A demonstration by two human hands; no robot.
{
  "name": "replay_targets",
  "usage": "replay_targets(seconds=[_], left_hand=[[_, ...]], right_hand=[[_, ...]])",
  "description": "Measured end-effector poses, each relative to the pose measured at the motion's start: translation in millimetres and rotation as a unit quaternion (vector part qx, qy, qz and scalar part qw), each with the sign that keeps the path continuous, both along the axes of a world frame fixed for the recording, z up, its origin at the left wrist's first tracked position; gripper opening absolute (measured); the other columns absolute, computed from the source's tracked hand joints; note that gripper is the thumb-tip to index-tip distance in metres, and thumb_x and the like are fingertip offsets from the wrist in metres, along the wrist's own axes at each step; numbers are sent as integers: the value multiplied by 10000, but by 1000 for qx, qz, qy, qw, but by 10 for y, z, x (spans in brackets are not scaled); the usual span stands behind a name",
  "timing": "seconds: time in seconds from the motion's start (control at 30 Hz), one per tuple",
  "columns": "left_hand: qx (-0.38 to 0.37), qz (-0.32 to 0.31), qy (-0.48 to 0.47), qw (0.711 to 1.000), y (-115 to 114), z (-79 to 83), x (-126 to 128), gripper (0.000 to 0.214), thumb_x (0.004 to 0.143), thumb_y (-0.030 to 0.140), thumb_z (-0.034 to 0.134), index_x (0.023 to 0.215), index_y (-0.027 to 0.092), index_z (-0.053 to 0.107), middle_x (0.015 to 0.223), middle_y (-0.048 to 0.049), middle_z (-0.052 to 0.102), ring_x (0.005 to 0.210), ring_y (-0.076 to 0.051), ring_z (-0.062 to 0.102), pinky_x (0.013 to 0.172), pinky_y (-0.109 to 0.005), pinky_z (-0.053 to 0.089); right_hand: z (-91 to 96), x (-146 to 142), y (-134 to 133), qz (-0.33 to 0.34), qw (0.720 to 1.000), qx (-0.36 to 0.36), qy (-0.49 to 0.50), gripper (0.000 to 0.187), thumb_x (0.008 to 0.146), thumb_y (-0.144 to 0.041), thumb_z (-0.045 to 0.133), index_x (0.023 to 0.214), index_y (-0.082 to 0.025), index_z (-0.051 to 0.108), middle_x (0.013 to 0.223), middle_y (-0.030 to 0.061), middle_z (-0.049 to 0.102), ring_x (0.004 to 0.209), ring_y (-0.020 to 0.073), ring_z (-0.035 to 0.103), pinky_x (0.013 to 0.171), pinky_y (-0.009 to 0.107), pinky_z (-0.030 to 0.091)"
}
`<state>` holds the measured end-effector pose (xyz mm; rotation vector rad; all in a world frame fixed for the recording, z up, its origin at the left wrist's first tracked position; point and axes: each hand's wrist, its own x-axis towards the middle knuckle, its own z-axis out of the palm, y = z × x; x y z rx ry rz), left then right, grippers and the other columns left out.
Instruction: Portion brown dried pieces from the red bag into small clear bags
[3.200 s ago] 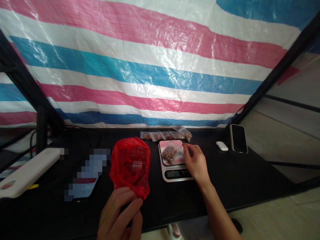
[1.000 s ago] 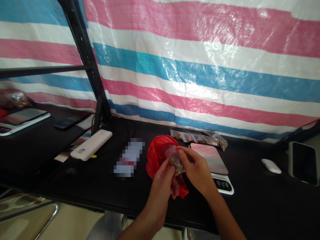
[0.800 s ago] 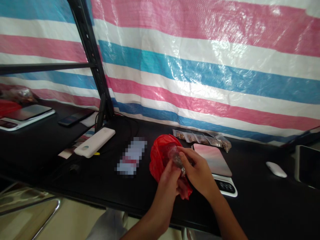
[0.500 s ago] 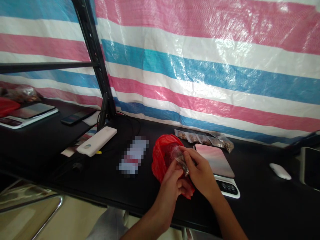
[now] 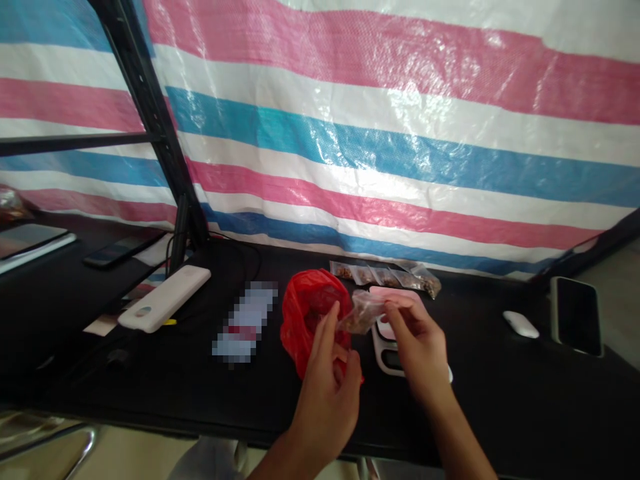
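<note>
A small clear plastic bag with brownish bits at its bottom hangs tilted between my two hands. My right hand pinches its upper right edge between thumb and fingers. My left hand is open, its thumb and fingers apart, at the near side of a red plastic bag. Its fingertips come close to the small bag's lower left corner; whether they touch it I cannot tell. The red bag stands with its mouth open, its contents mostly shadowed. Behind my right hand lies a white kitchen scale with a shiny plate, partly covered.
Several filled clear sachets lie in a row behind the scale. To the left are a blurred-out phone-like object and a white power bank. A white earbud case and a phone are at the right. A black metal post rises at the left.
My right hand has drawn the small bag away from the red bag, toward the scale. My left hand's fingers have come apart. The view has shifted slightly to the right.
</note>
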<state>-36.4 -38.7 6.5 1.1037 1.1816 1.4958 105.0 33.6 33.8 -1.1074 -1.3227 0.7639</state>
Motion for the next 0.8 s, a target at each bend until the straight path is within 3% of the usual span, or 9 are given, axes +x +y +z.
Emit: replay_targets(seconds=[0.1,0.17,0.3,0.4,0.53,0.8], left_hand=[[11,14,39,999,2,17,-20,532,969,306,570,1490,282,467,1396,-121,572,775,-119,615,720,-275,558],[27,27,69,997,-5,10,-56,457,983,279,535,1439,268,502,1367,-109,579,758,-107,599,773,-287,555],[56,34,128,990,-39,-20,-133,309,987,246,518,1289,243,583,1200,-74,637,796,-127,618,817,-292,544],[100,44,170,979,-73,-34,-164,231,990,210,502,1183,229,628,1126,-73,654,841,-149,651,796,-279,547],[170,48,231,957,-118,-60,-193,223,979,141,496,1101,227,662,1023,-67,691,846,-158,680,732,-241,552],[264,11,293,919,-170,-67,-244,289,965,64,472,1096,224,673,930,-68,722,832,-156,704,737,-229,579]], right_hand=[[-29,328,152,-101,994,-15,-31,409,839,-568,683,991,-191,725,791,41,726,700,189,655,648,307,532],[-64,533,290,-126,985,-31,-109,501,840,-612,621,1042,-165,720,768,58,728,668,204,649,612,321,513],[-97,764,499,-176,964,-19,-197,455,783,-567,646,964,-169,772,848,110,747,729,244,625,734,406,496],[-109,831,490,-234,944,9,-231,419,819,-512,600,999,-184,791,1030,157,740,893,295,603,873,474,444],[-189,891,330,-309,914,47,-258,415,903,-445,490,1017,-176,786,1003,161,738,872,293,591,846,457,440],[-213,750,162,-270,924,99,-253,307,938,-360,500,974,-192,754,955,120,722,881,261,597,862,413,456]])
